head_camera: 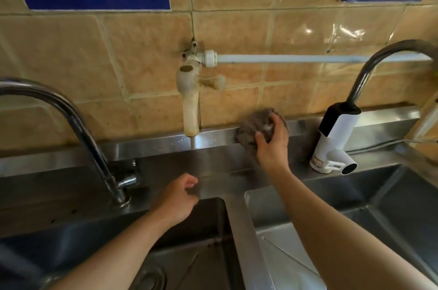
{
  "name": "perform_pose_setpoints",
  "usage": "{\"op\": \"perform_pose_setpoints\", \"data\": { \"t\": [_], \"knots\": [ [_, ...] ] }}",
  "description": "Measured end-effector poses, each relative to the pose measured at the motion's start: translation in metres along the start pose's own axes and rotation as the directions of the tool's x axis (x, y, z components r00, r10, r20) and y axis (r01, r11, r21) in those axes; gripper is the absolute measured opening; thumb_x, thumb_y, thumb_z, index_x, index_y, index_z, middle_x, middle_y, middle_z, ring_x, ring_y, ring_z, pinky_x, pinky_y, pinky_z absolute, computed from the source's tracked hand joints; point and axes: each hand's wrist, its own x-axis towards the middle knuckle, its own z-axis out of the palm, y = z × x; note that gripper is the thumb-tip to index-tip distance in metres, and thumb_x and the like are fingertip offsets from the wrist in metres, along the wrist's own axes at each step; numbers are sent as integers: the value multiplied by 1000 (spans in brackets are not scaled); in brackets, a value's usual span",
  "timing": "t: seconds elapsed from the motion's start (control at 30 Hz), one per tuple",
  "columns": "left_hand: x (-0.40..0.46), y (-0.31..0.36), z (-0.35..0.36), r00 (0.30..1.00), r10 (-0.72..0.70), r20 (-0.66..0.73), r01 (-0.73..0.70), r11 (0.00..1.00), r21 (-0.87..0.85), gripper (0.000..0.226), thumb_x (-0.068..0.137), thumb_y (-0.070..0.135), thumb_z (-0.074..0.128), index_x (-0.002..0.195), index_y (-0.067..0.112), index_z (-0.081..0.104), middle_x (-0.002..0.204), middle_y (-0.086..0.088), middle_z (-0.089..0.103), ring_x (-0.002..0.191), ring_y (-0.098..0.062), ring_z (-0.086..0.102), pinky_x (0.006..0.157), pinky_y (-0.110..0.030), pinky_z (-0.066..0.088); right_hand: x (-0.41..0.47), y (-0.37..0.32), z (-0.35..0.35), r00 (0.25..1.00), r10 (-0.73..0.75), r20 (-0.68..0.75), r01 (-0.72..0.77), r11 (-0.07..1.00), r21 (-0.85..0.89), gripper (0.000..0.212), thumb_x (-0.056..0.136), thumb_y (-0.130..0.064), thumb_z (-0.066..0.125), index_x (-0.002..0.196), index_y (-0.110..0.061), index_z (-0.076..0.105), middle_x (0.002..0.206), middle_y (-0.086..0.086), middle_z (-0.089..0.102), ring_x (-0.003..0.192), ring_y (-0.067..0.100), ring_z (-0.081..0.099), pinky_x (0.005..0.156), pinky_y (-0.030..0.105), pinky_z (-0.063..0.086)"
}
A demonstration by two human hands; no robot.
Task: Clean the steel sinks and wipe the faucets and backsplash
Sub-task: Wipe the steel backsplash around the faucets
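Hands: right (272, 140) gripping scouring pad (253, 128) against steel backsplash (154, 145), left (177, 195) loosely curled, holding nothing.

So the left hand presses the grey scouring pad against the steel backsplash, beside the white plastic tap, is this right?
Not quite: the head view shows the right hand gripping the grey scouring pad against the steel backsplash, beside the white plastic tap. The left hand holds nothing.

**Steel, Tile, Plastic**

Brushed, dull-sheened steel across the sink basins (308, 206) and the low backsplash (166, 145), flecked with droplets. Polished metal on the curved faucet (78, 124). Yellowed, grimy plastic on the wall tap (189, 100). Glossy beige tiles (237, 29). Coarse grey wiry scouring pad (253, 128). Smooth white plastic heater faucet (336, 138).
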Motion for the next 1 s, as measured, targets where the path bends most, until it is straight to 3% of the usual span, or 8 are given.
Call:
{"op": "perform_pose_setpoints", "data": {
  "t": [0.07, 0.13, 0.3, 0.47, 0.6, 0.7, 0.83, 1.0],
  "knots": [
    [3, -7, 5, 1000, 11, -10, -11, 997, 74, 44, 89, 8, 59, 127, 29, 49, 132, 8, 49, 122, -13, 47, 94, -25, 38, 10, 30, 8, 991, -81, 103, 118, 890, -440, 63, 96, -23, 48, 151, -22, 18, 158, 6, 11, 145, 25, 8, 118, 39, 6],
    [6, -12, 9, 999, 12, -33, -7, 990, 142, 49, 90, 12, 59, 134, 29, 45, 132, 10, 47, 125, -13, 45, 94, -23, 37, 15, 50, 13, 979, -163, 118, 202, 792, -576, 65, 97, -26, 44, 153, -23, 10, 160, 6, 1, 146, 28, -2, 118, 41, -2],
    [16, -33, 19, 997, -74, -37, 79, 979, 187, 52, 87, 11, 59, 134, 27, 45, 136, 7, 52, 124, -11, 48, 105, -31, 39, 11, 65, 44, 907, -383, 176, 411, 708, -575, 70, 93, -19, 50, 152, -24, 14, 160, 9, -1, 145, 31, -10, 115, 47, -5],
    [20, -54, 24, 994, -41, -104, 59, 983, 173, 49, 81, 6, 59, 127, 22, 51, 127, 8, 59, 117, -8, 54, 100, -26, 42, -26, 35, 115, 615, -689, 383, 764, 401, -505, 79, 73, -18, 70, 144, -21, 35, 151, 9, 30, 140, 37, 17, 109, 57, 10],
    [18, -64, 18, 979, 4, -202, 33, 983, 180, 37, 82, 3, 58, 115, 19, 61, 117, 4, 64, 112, -12, 58, 99, -26, 43, -44, -2, 153, 491, -713, 501, 843, 245, -479, 60, 80, -29, 45, 140, -27, 46, 147, 2, 44, 138, 33, 32, 109, 48, 23],
    [18, -66, 13, 977, 27, -210, 21, 975, 220, 34, 81, 1, 55, 106, 23, 64, 108, 7, 65, 107, -11, 60, 96, -26, 45, -30, 9, 139, 421, -723, 548, 872, 155, -465, 76, 74, -30, 65, 145, -26, 38, 151, 4, 37, 139, 33, 33, 112, 47, 19],
    [27, -55, 20, 973, 85, -214, -12, 946, 323, 38, 81, 12, 58, 112, 32, 61, 115, 10, 65, 112, -13, 59, 94, -34, 48, 2, 46, 90, 571, -683, 456, 790, 305, -532, 89, 70, -30, 75, 147, -26, 31, 152, 7, 31, 141, 34, 27, 112, 48, 13],
    [33, -44, 38, 982, 78, -174, 6, 901, 434, 34, 87, 21, 57, 115, 40, 57, 117, 14, 60, 109, -9, 54, 96, -31, 45, 44, 105, 15, 804, -544, 241, 567, 578, -588, 72, 90, -33, 50, 151, -27, 11, 157, 4, 8, 145, 28, 2, 118, 50, 9]
  ]
}}
